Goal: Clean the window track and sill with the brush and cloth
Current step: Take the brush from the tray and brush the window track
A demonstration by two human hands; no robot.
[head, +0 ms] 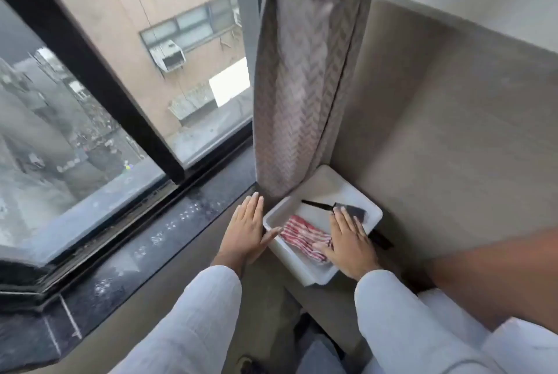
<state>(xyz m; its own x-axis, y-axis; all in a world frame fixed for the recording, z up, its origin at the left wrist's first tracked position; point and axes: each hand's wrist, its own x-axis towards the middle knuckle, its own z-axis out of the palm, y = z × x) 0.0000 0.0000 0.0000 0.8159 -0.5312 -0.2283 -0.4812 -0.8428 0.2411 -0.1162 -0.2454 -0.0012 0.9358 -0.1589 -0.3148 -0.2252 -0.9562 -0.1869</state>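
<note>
On the far left is the window track [99, 231], a dark groove with dirt in it, running along the bottom of the glass. Next to it is the shiny black sill [169, 234]. The left hand [246, 230] lies flat at the end of the sill, fingers straight and spread, holding nothing. Its thumb touches the rim of a white tray [317, 192]. A grey curtain [302, 86] hangs down right behind the tray.

In the tray lies the red and white striped cloth [302, 236]. The right hand [350, 242] is over the tray, open and flat, holding nothing. Its thumb rests on the cloth. The black brush [335, 208] lies just past its fingertips. The brush is long from left to right, with its thin handle pointing left and the bristle end on the right. So the right hand is the closer one to both tools.

The fingertips hide part of the brush head. The hand covers one end of the cloth too. I cannot tell what the dark thing beside the tray is.
</note>
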